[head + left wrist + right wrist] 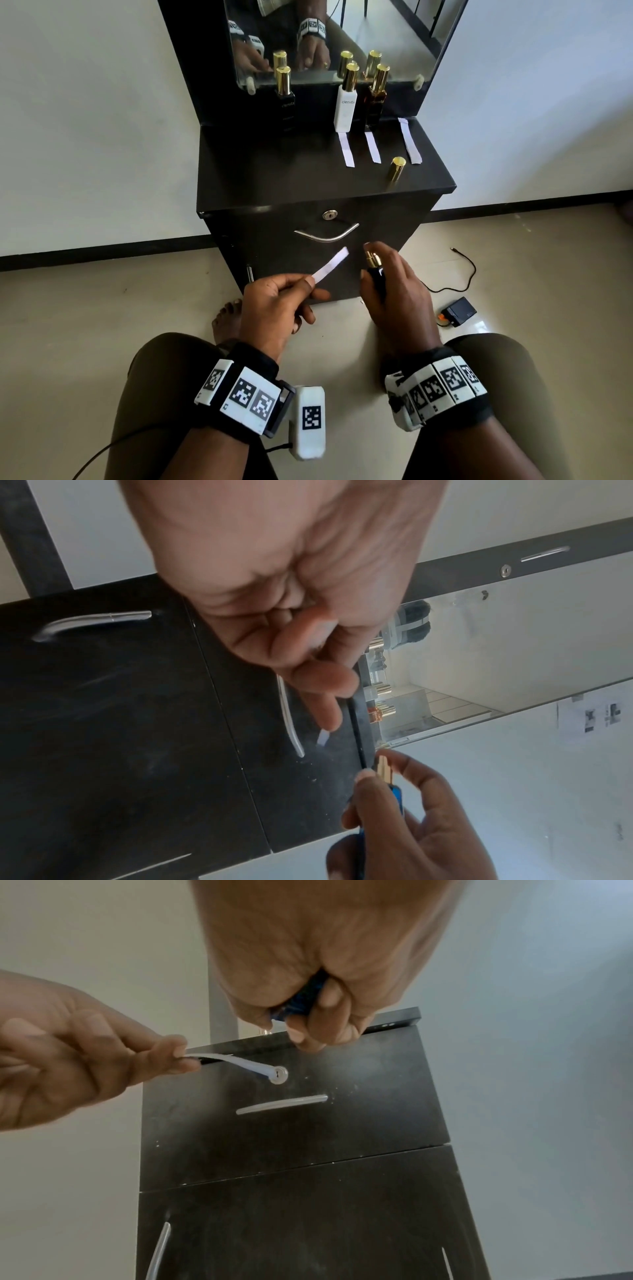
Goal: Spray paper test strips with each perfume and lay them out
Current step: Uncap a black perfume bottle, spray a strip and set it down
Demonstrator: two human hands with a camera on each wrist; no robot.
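My left hand pinches a white paper strip between thumb and fingers, its free end slanting up to the right. Just right of that end, my right hand grips a dark blue perfume bottle, uncapped, with its gold nozzle beside the strip and a forefinger over it. In the right wrist view the strip bends toward the bottle. On the black cabinet top lie three strips, in front of a white bottle, an amber bottle and bare space. A black bottle stands far left.
A loose gold cap stands near the cabinet's front right corner. A mirror rises behind the bottles. The drawer front has a lock and curved handle. A black adapter and cable lie on the floor at right.
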